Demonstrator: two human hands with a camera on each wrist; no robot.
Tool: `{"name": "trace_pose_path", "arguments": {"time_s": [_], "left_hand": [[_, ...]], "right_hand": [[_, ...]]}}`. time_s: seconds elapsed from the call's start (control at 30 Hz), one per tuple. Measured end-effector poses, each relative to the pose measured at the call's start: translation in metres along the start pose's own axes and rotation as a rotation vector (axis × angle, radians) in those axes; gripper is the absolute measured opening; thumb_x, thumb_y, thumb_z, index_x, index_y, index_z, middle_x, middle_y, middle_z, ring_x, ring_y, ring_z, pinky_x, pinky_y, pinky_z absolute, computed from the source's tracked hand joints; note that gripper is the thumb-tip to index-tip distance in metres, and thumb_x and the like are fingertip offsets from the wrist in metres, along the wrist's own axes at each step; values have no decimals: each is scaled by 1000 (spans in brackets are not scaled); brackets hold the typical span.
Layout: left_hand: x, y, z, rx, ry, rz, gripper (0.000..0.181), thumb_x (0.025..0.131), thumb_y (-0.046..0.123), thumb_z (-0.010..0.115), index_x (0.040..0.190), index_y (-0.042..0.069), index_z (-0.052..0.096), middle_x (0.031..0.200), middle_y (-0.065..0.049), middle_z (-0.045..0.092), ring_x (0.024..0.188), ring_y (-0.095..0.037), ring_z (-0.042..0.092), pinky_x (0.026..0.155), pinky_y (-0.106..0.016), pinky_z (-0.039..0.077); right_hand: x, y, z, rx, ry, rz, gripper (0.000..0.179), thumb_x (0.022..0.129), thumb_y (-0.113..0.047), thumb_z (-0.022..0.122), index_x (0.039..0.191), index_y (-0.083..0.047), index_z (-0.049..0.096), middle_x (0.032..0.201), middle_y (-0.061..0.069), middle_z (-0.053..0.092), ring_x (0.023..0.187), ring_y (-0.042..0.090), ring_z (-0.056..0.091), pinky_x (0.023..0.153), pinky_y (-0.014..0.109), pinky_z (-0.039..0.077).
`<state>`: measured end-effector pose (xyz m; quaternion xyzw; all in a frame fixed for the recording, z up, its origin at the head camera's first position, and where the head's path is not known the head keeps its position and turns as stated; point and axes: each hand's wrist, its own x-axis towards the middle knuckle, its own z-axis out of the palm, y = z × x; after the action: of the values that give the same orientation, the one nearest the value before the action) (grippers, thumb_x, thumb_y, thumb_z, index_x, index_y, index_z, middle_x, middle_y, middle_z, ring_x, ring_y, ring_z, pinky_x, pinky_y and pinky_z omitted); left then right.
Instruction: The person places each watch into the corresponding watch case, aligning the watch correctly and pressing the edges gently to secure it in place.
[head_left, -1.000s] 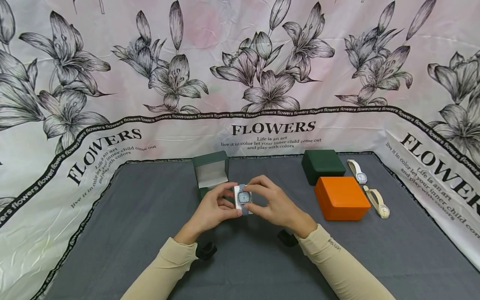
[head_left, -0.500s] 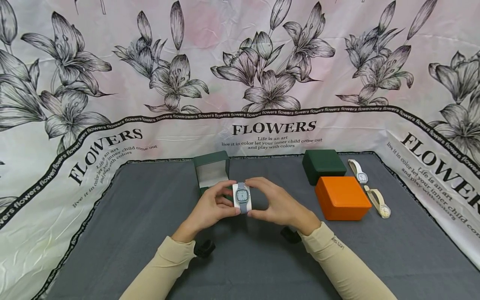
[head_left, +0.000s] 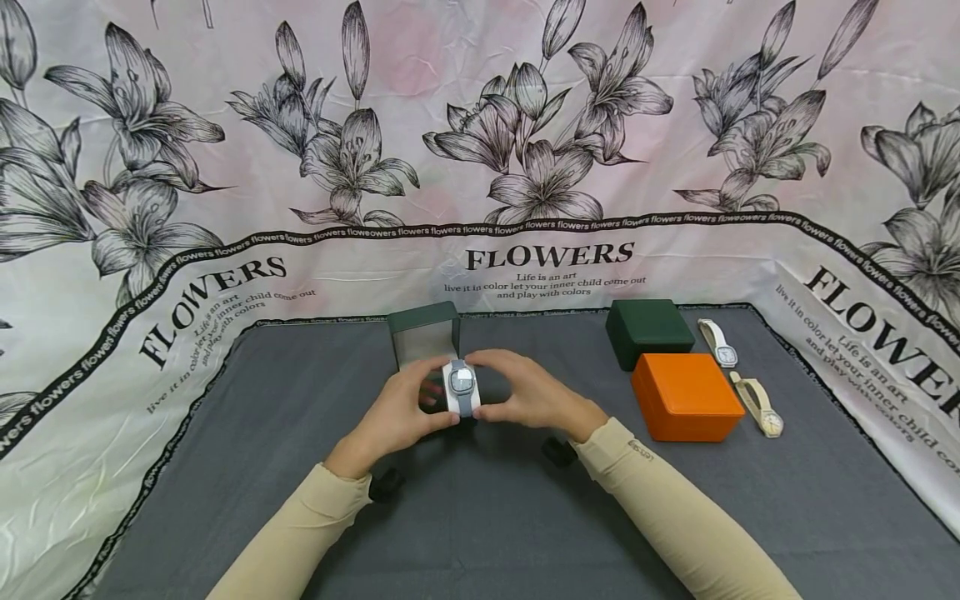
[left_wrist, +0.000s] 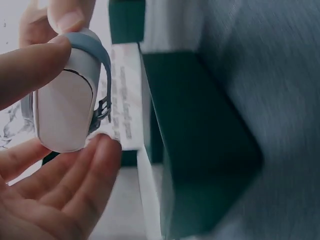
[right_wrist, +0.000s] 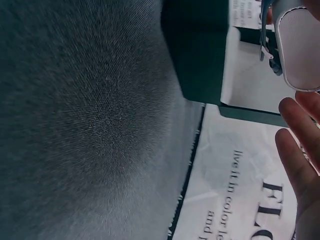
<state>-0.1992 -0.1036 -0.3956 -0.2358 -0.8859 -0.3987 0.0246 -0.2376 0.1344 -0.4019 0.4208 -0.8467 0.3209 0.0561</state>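
Left hand [head_left: 393, 406] and right hand [head_left: 536, 393] have slid toward ten o'clock, pinching the blue watch [head_left: 462, 382] on its white cushion [left_wrist: 65, 112] between them. The open green box [head_left: 424, 335] has its lid at eleven o'clock from it. Looks like putting-in time; next needs lining up, then gentle lowering.

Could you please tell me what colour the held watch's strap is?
The strap is greyish blue, seen best in the left wrist view.
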Motion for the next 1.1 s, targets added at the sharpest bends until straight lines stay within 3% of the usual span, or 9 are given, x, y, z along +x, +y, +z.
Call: {"name": "trace_pose_path", "arguments": {"time_s": [0.23,0.37,0.47,0.73,0.93,1.1], "left_hand": [[5,-17,-6,173,-13,-45,71,76,31,82,137,10,50,129,-7,55,109,-26,57,88,-42,50],[6,-23,-8,206,-29,-74,70,77,33,80,136,8,51,125,-8,58,109,-26,56,91,-44,48],[7,-27,-10,223,-34,-81,68,78,33,80,135,8,52,119,-7,60,103,-24,57,86,-42,48],[6,-29,-16,244,-44,-81,68,78,32,80,133,5,53,116,-9,60,102,-24,56,87,-43,48],[5,-37,-14,264,-49,-24,59,74,32,83,124,9,61,112,-3,64,99,-19,58,87,-40,48],[5,-42,-10,301,-35,45,53,74,30,83,120,11,64,114,-4,64,104,-23,57,93,-44,43]], "right_hand": [[23,9,10,-4,-153,116,68,83,-43,72,141,-19,46,138,-2,49,128,14,43,103,39,39],[33,14,14,-4,-214,141,69,84,-44,71,142,-20,45,140,-2,47,130,16,42,104,41,37],[39,15,16,5,-245,160,69,84,-45,71,143,-22,44,141,-3,46,130,17,41,104,42,37],[45,14,20,27,-282,175,67,84,-44,70,142,-23,44,138,-4,47,126,20,44,101,42,40],[46,12,26,-20,-293,152,66,84,-44,71,140,-20,47,134,-2,50,121,16,45,98,38,42],[46,13,28,-38,-289,138,63,83,-42,73,136,-17,51,132,-2,51,122,16,44,100,37,40]]}}
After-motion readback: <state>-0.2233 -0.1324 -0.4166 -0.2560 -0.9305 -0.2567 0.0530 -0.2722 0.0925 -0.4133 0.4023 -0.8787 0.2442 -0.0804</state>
